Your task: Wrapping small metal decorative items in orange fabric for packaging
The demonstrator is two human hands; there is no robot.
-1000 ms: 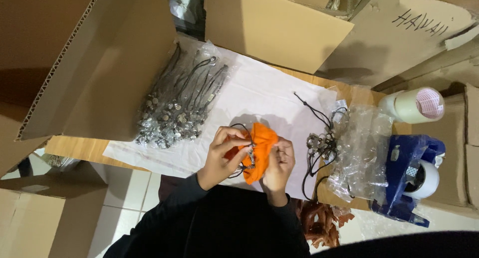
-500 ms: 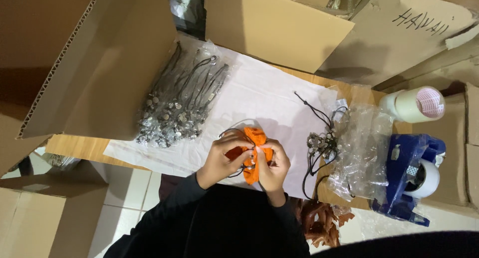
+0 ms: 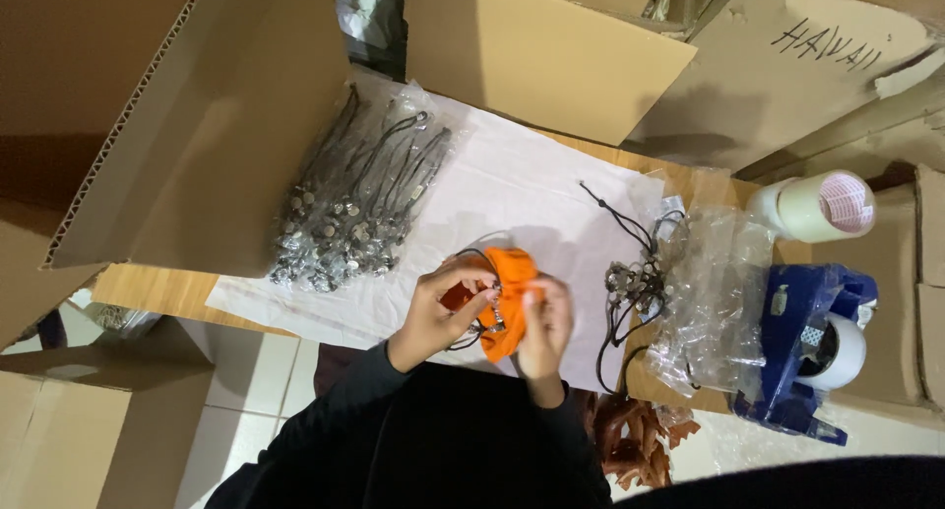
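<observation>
Orange pouch (image 3: 504, 297): held above white paper (image 3: 532, 189) at table's near edge. Left hand (image 3: 443, 307) pinching pouch mouth and corded pendant (image 3: 495, 312); right hand (image 3: 543, 317) closed on pouch side. Advised: mouth kept wide, cord fed in untangled.

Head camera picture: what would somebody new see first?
The bright orange cloth jumps out, held in the middle between the left hand and the right hand over white paper. A pile of black-corded trinkets lies upper left, and a blue tape dispenser stands at the right.
</observation>
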